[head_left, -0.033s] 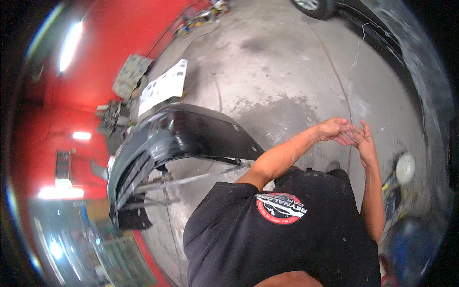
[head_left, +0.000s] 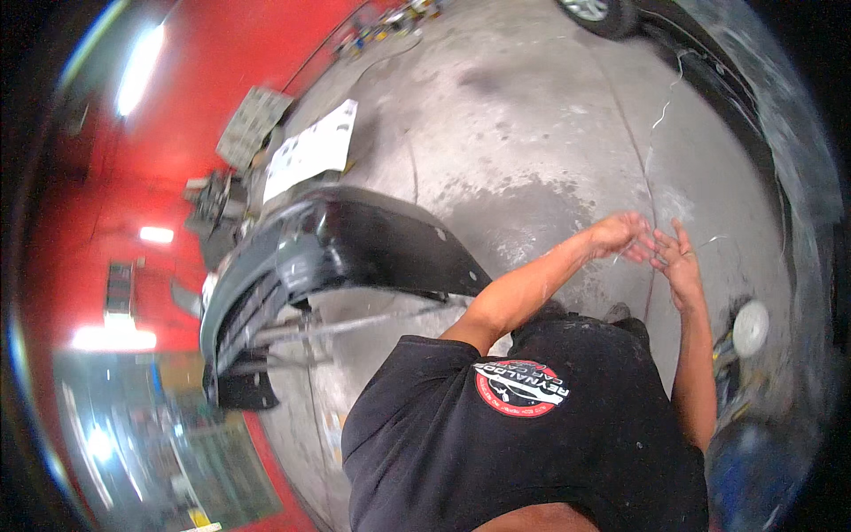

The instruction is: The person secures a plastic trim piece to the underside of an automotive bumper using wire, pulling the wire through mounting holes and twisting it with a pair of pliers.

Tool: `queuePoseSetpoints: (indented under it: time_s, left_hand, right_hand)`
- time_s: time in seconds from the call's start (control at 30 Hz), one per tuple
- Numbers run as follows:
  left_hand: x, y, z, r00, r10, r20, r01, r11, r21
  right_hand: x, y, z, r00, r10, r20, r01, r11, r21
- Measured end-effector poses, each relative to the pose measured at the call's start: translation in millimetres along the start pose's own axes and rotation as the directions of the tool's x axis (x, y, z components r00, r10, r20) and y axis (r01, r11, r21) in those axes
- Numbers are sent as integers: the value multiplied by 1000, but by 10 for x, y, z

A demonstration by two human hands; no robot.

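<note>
Step, judging by the pose: two-handed finger work, out in front of the body over bare floor (head_left: pixel 532 115). To do it well: slow down, bring fingertips together squarely, tuck the elbows so both hands steady each other, and keep the cord (head_left: pixel 665 108) off the right fingers. Good light and free space help; no need to lean toward the bumper.

Grip: left hand (head_left: pixel 618 235) has fingers reaching right, loosely bent and blurred; can't tell if it pinches something thin. Right hand (head_left: pixel 681 268) has fingers parted and extended, one raised, with nothing seen in it. Fingertips nearly meet; contact can't be confirmed.

Bumper (head_left: pixel 381 244), dark and curved, sits on a stand (head_left: pixel 363 324) left of the hands, apart from both. Cord is thin and white, beyond the hands toward the car (head_left: pixel 598 13). White disc (head_left: pixel 751 328) is right of the right forearm.
</note>
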State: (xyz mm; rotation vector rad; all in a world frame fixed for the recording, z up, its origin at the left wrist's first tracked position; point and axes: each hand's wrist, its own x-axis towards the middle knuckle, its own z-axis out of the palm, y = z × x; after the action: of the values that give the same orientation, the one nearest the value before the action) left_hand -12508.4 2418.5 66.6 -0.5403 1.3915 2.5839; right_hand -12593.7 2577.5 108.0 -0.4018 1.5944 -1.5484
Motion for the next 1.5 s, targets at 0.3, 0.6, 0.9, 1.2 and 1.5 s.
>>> queuePoseSetpoints:
  time_s: [0.3, 0.6, 0.9, 1.2, 1.5]
  left_hand:
    - [987, 1093, -678, 805, 376, -458, -425, 905, -5]
    - [2504, 1718, -1418, 829, 452, -330, -189, 781, 595]
    - [3621, 3060, -2598, 574, 658, -488, -276, 716, 641]
    - [3261, 5076, -5241, 447, 371, -814, 486, 664, 569]
    - [2488, 6859, -6236, 272, 356, -894, 636, 631, 444]
  right_hand:
    - [1965, -790, -76, 882, 146, 447, -124, 989, -79]
    - [4265, -507, -309, 953, -8, 302, 155, 871, -466]
    - [6051, -1426, 587, 987, -136, 84, 135, 991, 20]
    - [8557, -2103, 130, 876, 356, 327, -307, 932, -192]
    - [12380, -4528, 1453, 912, -241, 332, 344, 891, -296]
